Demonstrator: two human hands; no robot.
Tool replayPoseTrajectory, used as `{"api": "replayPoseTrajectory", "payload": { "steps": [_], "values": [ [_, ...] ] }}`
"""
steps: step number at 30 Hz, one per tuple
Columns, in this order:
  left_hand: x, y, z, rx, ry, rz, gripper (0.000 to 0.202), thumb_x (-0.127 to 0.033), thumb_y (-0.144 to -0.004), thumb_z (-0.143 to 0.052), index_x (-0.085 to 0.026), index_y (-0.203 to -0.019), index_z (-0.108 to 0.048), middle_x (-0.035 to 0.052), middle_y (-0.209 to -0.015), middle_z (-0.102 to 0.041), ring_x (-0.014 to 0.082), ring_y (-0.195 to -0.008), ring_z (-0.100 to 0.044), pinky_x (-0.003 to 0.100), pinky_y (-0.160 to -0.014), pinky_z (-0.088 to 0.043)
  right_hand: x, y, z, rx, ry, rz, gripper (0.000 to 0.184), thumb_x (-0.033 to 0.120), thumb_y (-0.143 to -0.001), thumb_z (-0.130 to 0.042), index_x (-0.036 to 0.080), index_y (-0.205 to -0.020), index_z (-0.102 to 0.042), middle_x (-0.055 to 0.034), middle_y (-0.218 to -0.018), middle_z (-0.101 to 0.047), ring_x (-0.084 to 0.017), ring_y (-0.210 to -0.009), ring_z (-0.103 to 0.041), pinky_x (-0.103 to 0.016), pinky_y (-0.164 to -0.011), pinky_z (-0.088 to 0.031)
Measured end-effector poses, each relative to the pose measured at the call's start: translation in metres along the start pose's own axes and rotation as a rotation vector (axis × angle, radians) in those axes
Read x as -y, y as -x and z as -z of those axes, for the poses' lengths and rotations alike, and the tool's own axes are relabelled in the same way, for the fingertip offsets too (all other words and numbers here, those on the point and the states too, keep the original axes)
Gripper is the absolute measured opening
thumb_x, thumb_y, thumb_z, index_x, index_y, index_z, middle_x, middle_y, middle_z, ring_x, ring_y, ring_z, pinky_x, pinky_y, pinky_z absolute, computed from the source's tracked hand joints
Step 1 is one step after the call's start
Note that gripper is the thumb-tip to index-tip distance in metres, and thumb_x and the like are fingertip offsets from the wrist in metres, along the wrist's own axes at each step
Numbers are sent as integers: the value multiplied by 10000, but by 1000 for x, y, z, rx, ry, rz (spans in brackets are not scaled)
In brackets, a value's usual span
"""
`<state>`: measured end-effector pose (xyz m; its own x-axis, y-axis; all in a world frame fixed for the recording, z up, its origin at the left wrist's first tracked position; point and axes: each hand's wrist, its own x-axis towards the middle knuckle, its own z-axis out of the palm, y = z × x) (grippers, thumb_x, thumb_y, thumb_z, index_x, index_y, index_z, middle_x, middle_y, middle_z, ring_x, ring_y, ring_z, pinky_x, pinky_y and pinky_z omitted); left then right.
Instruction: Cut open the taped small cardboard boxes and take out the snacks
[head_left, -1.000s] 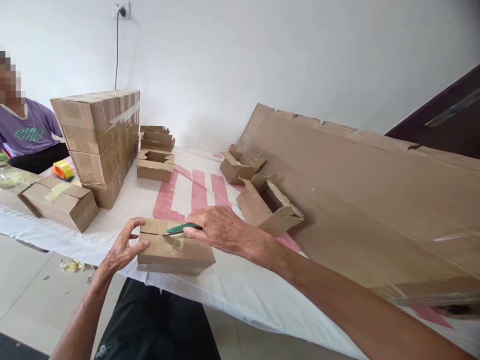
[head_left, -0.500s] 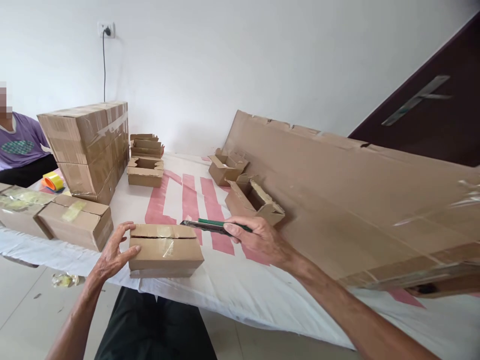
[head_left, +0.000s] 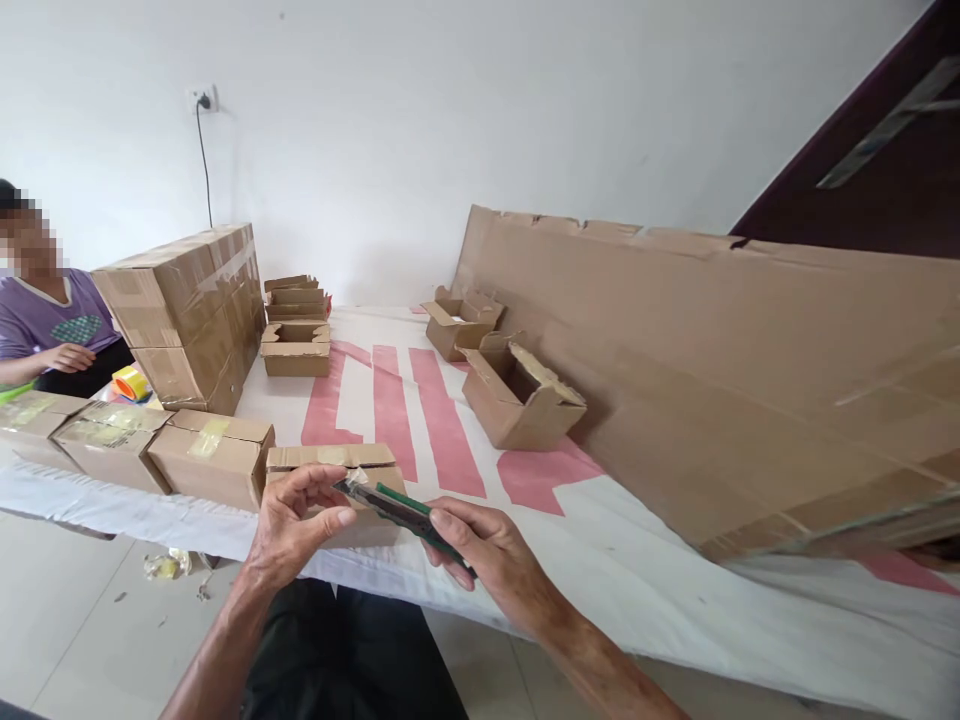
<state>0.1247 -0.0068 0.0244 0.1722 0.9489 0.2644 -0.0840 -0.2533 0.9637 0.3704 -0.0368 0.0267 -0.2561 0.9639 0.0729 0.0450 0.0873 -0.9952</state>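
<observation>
A green and grey utility knife (head_left: 409, 516) lies in the grip of my right hand (head_left: 495, 555), its blade pointing left. My left hand (head_left: 296, 515) is beside the blade's tip with thumb and fingers apart. A clear scrap of tape (head_left: 358, 476) shows at the tip; whether it clings to the blade or the box I cannot tell. Behind both hands, the small cardboard box (head_left: 375, 455) rests on the cloth-covered table (head_left: 600, 590), its front partly hidden. Left of it stands another taped box (head_left: 214, 450).
More taped boxes (head_left: 112, 430) line the front left edge, below a tall stack of boxes (head_left: 202, 320). Open boxes (head_left: 517, 400) stand farther back, and a large cardboard sheet (head_left: 712, 380) leans at the right. At far left sits a person (head_left: 56, 320) near an orange-and-yellow tape roll (head_left: 129, 383).
My left hand has left the box's side and come to the blade's tip. The knife has moved down and left over the box's front. The view has shifted, showing more of the person.
</observation>
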Motion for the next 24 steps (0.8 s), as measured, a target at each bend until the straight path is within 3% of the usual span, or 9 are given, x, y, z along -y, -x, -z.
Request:
{"api": "replayPoseTrajectory", "payload": {
  "steps": [3,6,10,15,18,21,24],
  "values": [
    [-1,-3,-6,15,84,-1,482,-493,-703,-947,-171,-1021,-781,78,-939,-785,212,-847,-737,320,-781,-606,-2,6,-4,-19,21,-4,568,717,-936,-571,192,-728,-617,4,-628,-577,-78,-439,-372,-259,-451,-341],
    [-6,-8,-7,42,47,-29,392,-476,-722,-935,-164,-902,-781,58,-868,-760,179,-788,-708,283,-741,-580,-4,11,-4,-30,39,-16,548,709,-942,-559,191,-786,-645,1,-646,-587,-86,-455,-374,-260,-454,-346],
    [-18,-14,-6,99,-123,-47,337,-481,-790,-872,-162,-833,-773,48,-775,-717,161,-702,-656,271,-668,-530,-5,17,-1,-52,97,3,508,667,-972,-535,196,-838,-670,4,-667,-580,-101,-488,-381,-263,-466,-345],
    [-34,-20,-12,162,-361,-209,252,-414,-906,-753,-184,-803,-742,59,-791,-713,177,-728,-639,296,-679,-506,0,23,-1,-113,217,81,470,602,-1006,-497,205,-809,-655,2,-661,-550,-140,-586,-455,-270,-533,-383],
    [-43,-19,-21,194,-446,-308,255,-388,-961,-682,-200,-793,-715,72,-845,-717,201,-793,-664,328,-742,-535,0,24,-4,-159,332,141,431,549,-1021,-477,210,-859,-686,-10,-672,-577,-163,-620,-490,-285,-573,-408],
    [-52,-14,-29,225,-464,-381,192,-332,-981,-661,-209,-845,-720,93,-1011,-727,239,-980,-691,375,-884,-550,-6,22,-6,-204,400,189,388,519,-1011,-516,213,-870,-708,-28,-714,-641,-176,-648,-541,-296,-622,-442],
    [-61,-7,-25,118,-362,-391,130,-304,-980,-674,-226,-888,-722,71,-1010,-731,239,-1007,-689,378,-915,-550,-15,20,-6,-235,256,144,416,568,-998,-537,208,-898,-719,-8,-687,-607,-160,-618,-519,-281,-587,-431]
  ]
}}
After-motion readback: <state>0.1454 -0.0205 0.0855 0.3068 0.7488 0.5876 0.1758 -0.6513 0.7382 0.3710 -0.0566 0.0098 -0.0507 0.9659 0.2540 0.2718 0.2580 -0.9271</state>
